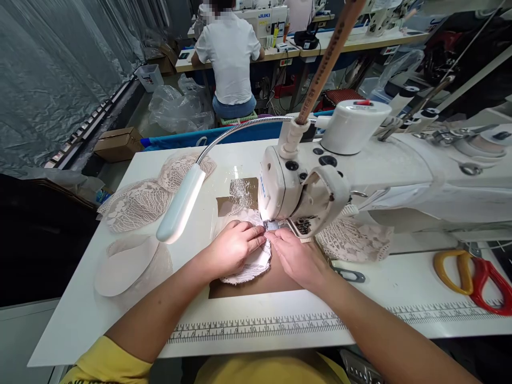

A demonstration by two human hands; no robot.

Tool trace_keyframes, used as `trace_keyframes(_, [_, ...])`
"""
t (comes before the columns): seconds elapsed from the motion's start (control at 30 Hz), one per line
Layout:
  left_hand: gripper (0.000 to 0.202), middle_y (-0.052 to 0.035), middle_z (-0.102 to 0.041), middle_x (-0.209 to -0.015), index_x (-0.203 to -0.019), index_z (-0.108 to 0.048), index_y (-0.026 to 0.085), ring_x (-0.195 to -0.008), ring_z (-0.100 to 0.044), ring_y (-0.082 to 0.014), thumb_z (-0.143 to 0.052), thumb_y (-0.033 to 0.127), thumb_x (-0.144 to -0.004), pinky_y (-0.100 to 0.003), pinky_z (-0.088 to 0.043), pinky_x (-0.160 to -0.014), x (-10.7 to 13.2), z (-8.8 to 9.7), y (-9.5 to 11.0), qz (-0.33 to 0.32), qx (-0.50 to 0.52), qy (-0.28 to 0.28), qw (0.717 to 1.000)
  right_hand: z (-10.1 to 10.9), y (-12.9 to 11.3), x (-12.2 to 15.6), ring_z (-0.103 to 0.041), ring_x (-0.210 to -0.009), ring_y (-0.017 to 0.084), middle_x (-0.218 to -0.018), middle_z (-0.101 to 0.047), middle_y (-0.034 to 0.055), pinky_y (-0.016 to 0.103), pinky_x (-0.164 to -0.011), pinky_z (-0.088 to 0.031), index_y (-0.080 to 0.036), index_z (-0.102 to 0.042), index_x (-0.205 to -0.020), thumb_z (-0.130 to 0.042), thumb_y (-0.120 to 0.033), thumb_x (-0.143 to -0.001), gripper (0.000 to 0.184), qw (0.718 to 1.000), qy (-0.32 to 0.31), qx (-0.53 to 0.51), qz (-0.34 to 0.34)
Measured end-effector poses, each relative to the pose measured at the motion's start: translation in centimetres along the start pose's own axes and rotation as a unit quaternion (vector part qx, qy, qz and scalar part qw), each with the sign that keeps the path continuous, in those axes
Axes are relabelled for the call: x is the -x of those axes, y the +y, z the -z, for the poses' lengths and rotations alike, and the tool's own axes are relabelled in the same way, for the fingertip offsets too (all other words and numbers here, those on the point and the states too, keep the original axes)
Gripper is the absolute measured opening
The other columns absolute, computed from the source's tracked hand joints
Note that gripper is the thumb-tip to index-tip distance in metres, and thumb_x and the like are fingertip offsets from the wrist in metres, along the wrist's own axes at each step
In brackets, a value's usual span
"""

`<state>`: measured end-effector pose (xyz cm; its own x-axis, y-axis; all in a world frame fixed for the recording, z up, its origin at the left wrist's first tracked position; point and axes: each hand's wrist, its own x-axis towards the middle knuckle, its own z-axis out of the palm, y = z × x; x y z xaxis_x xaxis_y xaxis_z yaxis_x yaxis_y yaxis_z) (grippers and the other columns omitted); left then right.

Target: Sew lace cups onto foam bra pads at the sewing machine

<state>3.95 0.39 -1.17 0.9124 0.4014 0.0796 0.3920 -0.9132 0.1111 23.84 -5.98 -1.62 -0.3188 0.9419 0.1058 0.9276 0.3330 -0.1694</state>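
Note:
Both hands work at the needle area of a white sewing machine [280, 189]. Under its presser foot lies a pale pink lace bra cup [252, 269], its ribbed edge curving toward me. My left hand [236, 248] rests on the cup, fingers bent together and pressing it close to the foot. From the other side my right hand [298, 258] pinches the cup's edge beside the foot, and the fingertips of both hands nearly meet there. The exact grip under the fingers is partly hidden. A brown sheet [240, 289] lies beneath the cup.
Lace cups [138, 205] and smooth cup pieces [126, 266] lie on the left; more lace [354, 240] sits under the machine arm. A lamp [182, 205] hangs over the table. Scissors [486, 285] lie right, a ruler strip [256, 328] in front. A person [232, 58] sits beyond.

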Motion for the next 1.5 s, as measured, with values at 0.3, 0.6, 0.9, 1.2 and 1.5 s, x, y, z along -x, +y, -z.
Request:
trace_keyframes(0.3, [0.034,-0.0129,-0.063,-0.121,-0.114,-0.064,0.014,-0.102,-0.053,-0.0252,-0.043,0.032,-0.094,-0.040,-0.043,-0.087,-0.4,0.3,0.3,-0.005,0.034,0.052,0.998,-0.2,0.1,0.1,-0.056,-0.070,0.017,-0.085,-0.065,0.0081,0.026,-0.059,-0.038,-0.020,-0.065,-0.119,-0.040,-0.013,-0.090,0.039,1.000,0.002,-0.002,0.008])
trace_keyframes(0.6, [0.032,-0.0111,-0.062,-0.123,-0.117,-0.062,0.014,-0.103,-0.053,-0.0254,-0.043,0.025,-0.094,-0.039,-0.044,-0.087,-0.6,-0.4,-0.2,0.017,0.031,0.074,0.997,-0.8,0.3,0.3,-0.058,-0.072,0.017,-0.088,-0.067,0.0073,0.027,-0.059,-0.039,-0.020,-0.064,-0.122,-0.041,-0.011,-0.089,0.042,1.000,0.013,0.012,-0.002])
trace_keyframes(0.9, [0.032,-0.0109,-0.062,-0.125,-0.118,-0.062,0.012,-0.108,-0.054,-0.0250,-0.043,0.023,-0.095,-0.039,-0.046,-0.090,-0.4,-0.8,-0.2,0.016,0.041,0.082,0.996,-0.4,0.3,0.6,-0.056,-0.068,0.016,-0.082,-0.066,0.0065,0.027,-0.055,-0.034,-0.021,-0.066,-0.117,-0.041,-0.009,-0.087,0.041,1.000,0.013,0.006,0.028])
trace_keyframes(1.2, [0.034,-0.0110,-0.065,-0.119,-0.121,-0.061,0.012,-0.102,-0.055,-0.0268,-0.047,0.023,-0.093,-0.040,-0.048,-0.084,-0.6,-1.3,-0.9,0.039,0.009,0.103,0.994,-1.2,0.4,0.3,-0.060,-0.072,0.016,-0.089,-0.069,0.0065,0.026,-0.057,-0.039,-0.021,-0.065,-0.118,-0.044,-0.010,-0.086,0.040,0.999,0.029,0.008,0.011])
trace_keyframes(1.5, [0.037,-0.0144,-0.057,-0.125,-0.121,-0.061,0.017,-0.102,-0.052,-0.0275,-0.044,0.036,-0.093,-0.043,-0.043,-0.087,0.0,-0.2,-0.2,0.032,0.022,0.059,0.997,-1.5,0.7,0.3,-0.063,-0.081,0.018,-0.102,-0.071,0.0072,0.028,-0.068,-0.047,-0.017,-0.066,-0.115,-0.041,-0.014,-0.091,0.035,0.995,0.098,0.003,0.011])
